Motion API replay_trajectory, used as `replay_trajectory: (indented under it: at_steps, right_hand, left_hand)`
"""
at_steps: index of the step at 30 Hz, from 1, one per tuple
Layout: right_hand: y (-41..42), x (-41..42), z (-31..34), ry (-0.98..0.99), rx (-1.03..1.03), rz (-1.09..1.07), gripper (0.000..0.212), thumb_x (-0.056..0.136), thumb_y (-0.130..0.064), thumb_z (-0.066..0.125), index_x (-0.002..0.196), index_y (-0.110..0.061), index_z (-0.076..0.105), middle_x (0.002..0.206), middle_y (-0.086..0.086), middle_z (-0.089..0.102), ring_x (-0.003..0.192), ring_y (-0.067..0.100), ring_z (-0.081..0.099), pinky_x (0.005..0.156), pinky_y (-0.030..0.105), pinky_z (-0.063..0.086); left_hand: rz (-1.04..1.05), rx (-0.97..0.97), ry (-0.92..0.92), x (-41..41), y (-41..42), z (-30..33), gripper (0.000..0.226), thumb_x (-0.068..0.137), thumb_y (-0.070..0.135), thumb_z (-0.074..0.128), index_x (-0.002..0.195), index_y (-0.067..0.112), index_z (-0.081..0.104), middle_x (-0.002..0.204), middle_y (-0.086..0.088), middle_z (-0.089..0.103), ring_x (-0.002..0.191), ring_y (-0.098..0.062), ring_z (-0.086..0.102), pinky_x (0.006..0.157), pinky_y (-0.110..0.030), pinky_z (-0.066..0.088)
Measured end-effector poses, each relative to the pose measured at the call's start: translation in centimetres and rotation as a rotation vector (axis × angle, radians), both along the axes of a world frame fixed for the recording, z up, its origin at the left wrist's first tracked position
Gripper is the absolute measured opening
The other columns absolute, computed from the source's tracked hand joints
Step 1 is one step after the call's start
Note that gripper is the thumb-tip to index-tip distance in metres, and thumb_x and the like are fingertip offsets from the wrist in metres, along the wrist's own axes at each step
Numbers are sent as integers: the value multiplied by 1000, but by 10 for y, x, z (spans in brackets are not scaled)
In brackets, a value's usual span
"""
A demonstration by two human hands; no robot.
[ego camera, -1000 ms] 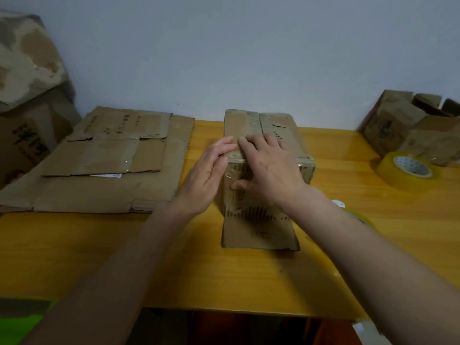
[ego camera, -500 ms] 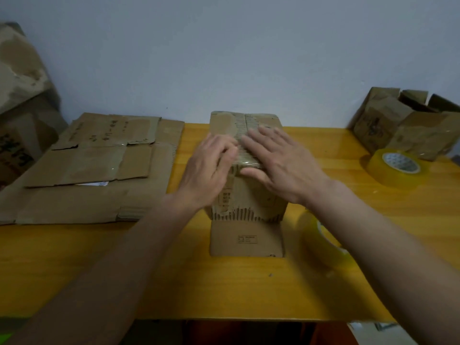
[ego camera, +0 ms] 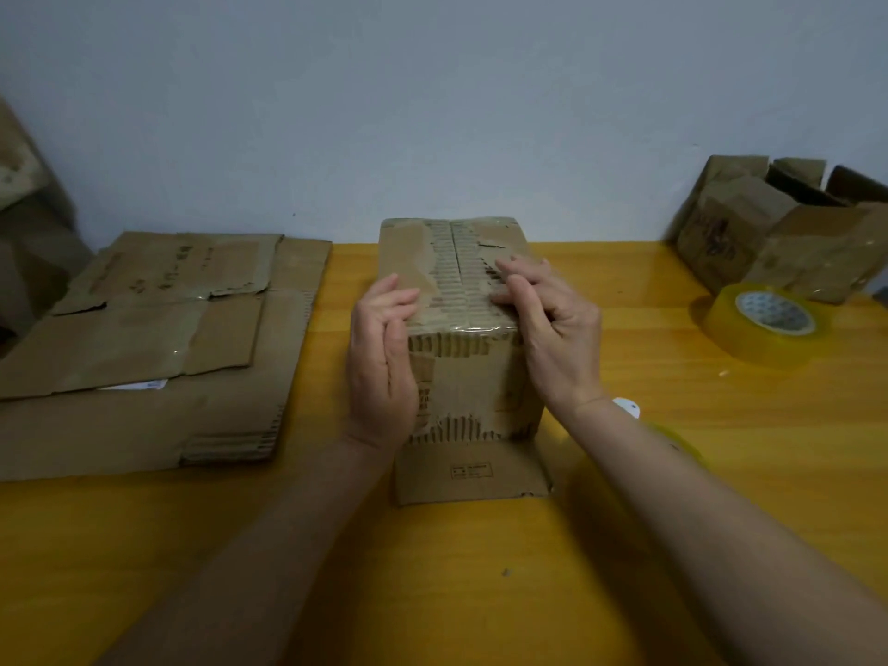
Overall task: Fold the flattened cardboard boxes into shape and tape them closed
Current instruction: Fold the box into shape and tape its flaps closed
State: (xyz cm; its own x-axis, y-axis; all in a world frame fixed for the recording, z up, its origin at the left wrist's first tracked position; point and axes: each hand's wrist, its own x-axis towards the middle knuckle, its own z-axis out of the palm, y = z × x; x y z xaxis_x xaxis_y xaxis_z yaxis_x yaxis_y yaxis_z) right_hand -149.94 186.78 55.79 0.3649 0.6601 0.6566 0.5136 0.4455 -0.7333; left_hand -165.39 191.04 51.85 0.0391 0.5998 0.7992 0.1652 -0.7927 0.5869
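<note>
From the camera on the person's head, a small brown cardboard box (ego camera: 463,329) with worn, torn skin stands in the middle of the yellow wooden table (ego camera: 432,569), folded up into shape, with shiny clear tape along its top seam. One brown flap (ego camera: 473,475) sticks out flat on the table at the near bottom edge. The left hand (ego camera: 382,353) lies flat against the box's left side, fingers straight and close together, their tips reaching the top edge. The right hand (ego camera: 552,329) is on the right side of the box, its fingers bent and pressing down on the top right edge (it does not seem to pinch anything). To the left lies a stack of flattened brown cardboard boxes (ego camera: 144,353), well apart from the hands. At the far right sits a fat roll of yellowish clear tape (ego camera: 766,326), lying flat, just in front of some folded brown boxes (ego camera: 788,233) by the pale wall (ego camera: 432,88). Part of another yellow tape roll (ego camera: 672,437) peeks out behind the right arm.
</note>
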Motion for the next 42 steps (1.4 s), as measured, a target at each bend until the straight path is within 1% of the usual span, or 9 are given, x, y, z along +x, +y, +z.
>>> replay_trajectory:
  at_steps: [4, 7, 9, 13, 19, 25, 29, 34, 42]
  right_hand:
    - [-8, 5, 3, 117, -187, 130, 22, 99, -19, 49, 117, -20, 61, 144, -4, 45, 139, 6, 32, 114, 23, 27]
    - [-19, 13, 5, 109, -337, 153, 46, 99, -39, 43, 142, -24, 38, 148, -10, 38, 132, -2, 34, 110, 24, 32]
    - [-27, 19, 3, 131, -401, 91, 55, 97, -52, 36, 145, -25, 32, 144, -12, 40, 125, -5, 37, 105, 22, 35]
    - [-33, 23, 1, 157, -482, -107, 46, 100, -47, 32, 134, -18, 45, 130, -1, 53, 119, 13, 47, 102, 39, 40]
    - [-49, 28, 1, 98, -702, -93, 35, 101, -16, 39, 134, -9, 49, 134, 10, 54, 123, 24, 50, 105, 44, 41]
    - [-61, 26, 7, 59, -892, -55, 43, 99, -17, 49, 139, -3, 43, 141, 14, 48, 129, 27, 46, 108, 42, 38]
    - [-64, 13, 7, 310, -1043, 57, 54, 91, -41, 60, 128, -1, 51, 125, 15, 60, 109, 28, 61, 95, 43, 51]
    - [-60, -16, 7, 376, -917, 203, 6, 88, -10, 64, 88, -6, 69, 88, 10, 69, 79, 22, 64, 75, 42, 56]
    - [-45, 3, 75, -750, -355, -200, 32, 85, 2, 48, 108, -13, 65, 97, 12, 68, 90, 35, 59, 69, 41, 48]
  left_hand:
    - [-72, -93, 4, -1, -11, -2, 26, 100, 6, 31, 122, 7, 44, 141, -12, 43, 142, -27, 32, 115, -41, 31]
    - [-248, -477, 26, -10, -29, 2, 51, 100, 26, 33, 148, 20, 15, 157, -11, 22, 145, -19, 25, 115, -44, 33]
    - [0, -601, 226, -16, -37, 10, 75, 97, 43, 44, 154, 20, 0, 162, -10, 9, 148, -18, 10, 117, -51, 24]
    - [477, 44, 744, 2, -37, 55, 71, 90, 52, 49, 149, 17, 31, 161, -11, 9, 148, -27, 4, 119, -49, 7]
    - [450, -384, 1191, 42, -33, 71, 118, 62, 98, 23, 154, 24, 11, 161, -19, 3, 148, -39, 3, 118, -50, 2]
    - [484, -398, 1004, 19, -28, 73, 118, 60, 99, 21, 152, 25, 21, 160, -11, 19, 147, -32, 16, 118, -50, 14]
    - [392, -530, 746, -24, -24, 72, 118, 58, 95, 22, 154, 27, 13, 159, 0, 22, 145, -25, 23, 116, -52, 23]
    - [302, -654, 503, -54, -29, 66, 108, 63, 90, 27, 152, 27, 24, 153, -1, 34, 138, -26, 35, 108, -55, 35]
    - [342, -680, 139, -63, -49, 62, 88, 81, 79, 18, 154, 30, 9, 161, 1, 15, 147, -23, 14, 115, -51, 16]
